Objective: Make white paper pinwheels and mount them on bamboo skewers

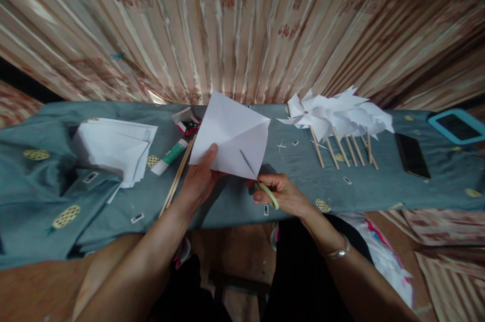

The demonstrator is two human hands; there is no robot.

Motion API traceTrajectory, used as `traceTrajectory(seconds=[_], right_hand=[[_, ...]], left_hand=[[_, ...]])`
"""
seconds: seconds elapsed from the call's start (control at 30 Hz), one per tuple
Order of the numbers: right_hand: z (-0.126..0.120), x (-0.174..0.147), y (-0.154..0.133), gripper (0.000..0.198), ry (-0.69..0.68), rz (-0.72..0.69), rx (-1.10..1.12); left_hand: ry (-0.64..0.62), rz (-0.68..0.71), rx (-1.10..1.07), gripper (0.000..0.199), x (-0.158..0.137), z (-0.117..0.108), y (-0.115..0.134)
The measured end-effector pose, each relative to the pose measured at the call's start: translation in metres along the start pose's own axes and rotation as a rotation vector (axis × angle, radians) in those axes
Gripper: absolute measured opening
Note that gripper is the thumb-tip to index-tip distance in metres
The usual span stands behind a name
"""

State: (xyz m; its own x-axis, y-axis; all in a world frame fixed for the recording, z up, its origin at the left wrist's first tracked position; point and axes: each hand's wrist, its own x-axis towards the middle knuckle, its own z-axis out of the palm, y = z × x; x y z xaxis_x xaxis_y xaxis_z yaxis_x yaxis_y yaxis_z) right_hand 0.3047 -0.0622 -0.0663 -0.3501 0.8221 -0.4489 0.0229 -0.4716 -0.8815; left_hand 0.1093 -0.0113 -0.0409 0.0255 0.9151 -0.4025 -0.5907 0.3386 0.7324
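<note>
A square sheet of white paper (237, 122) with diagonal creases is held up over the table, its lower left edge gripped by my left hand (204, 173), thumb on top. My right hand (278, 191) is closed around a pair of scissors (270, 196) with pale green handles. One dark blade lies over the paper at its lower right corner, pointing toward the middle; the other blade is hidden beneath the sheet. To the right lie several white paper pinwheels (341, 115) on wooden sticks.
A cloth-covered table (235, 205) stands before a curtain (235, 24). On the left are stacked paper sheets (113, 147), a glue stick (170, 156), a small red box (187, 122) and loose wooden sticks (178, 176). At the right lie a phone (412, 155) and a blue-framed tablet (458, 126).
</note>
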Motion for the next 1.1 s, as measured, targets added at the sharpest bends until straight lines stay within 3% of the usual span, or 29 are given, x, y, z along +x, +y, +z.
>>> traceTrajectory(seconds=[0.2, 0.57, 0.8, 1.1], right_hand=[[0.0039, -0.0005, -0.0051, 0.054, 0.0, -0.029, 0.009], [0.0045, 0.0014, -0.0018, 0.056, 0.037, 0.05, 0.037], [0.0048, 0.0015, -0.0042, 0.059, 0.019, -0.039, 0.054], [0.0018, 0.0021, -0.0019, 0.066, 0.014, -0.018, 0.056]], left_hand=[[-0.002, 0.0, -0.005, 0.045, 0.0005, -0.0019, -0.0031], [-0.003, -0.003, 0.009, 0.042, 0.0004, -0.0017, -0.0024], [-0.002, -0.026, 0.016, 0.035, 0.0005, -0.0004, -0.0042], [-0.008, -0.046, -0.015, 0.038, 0.0003, -0.0023, -0.0053]])
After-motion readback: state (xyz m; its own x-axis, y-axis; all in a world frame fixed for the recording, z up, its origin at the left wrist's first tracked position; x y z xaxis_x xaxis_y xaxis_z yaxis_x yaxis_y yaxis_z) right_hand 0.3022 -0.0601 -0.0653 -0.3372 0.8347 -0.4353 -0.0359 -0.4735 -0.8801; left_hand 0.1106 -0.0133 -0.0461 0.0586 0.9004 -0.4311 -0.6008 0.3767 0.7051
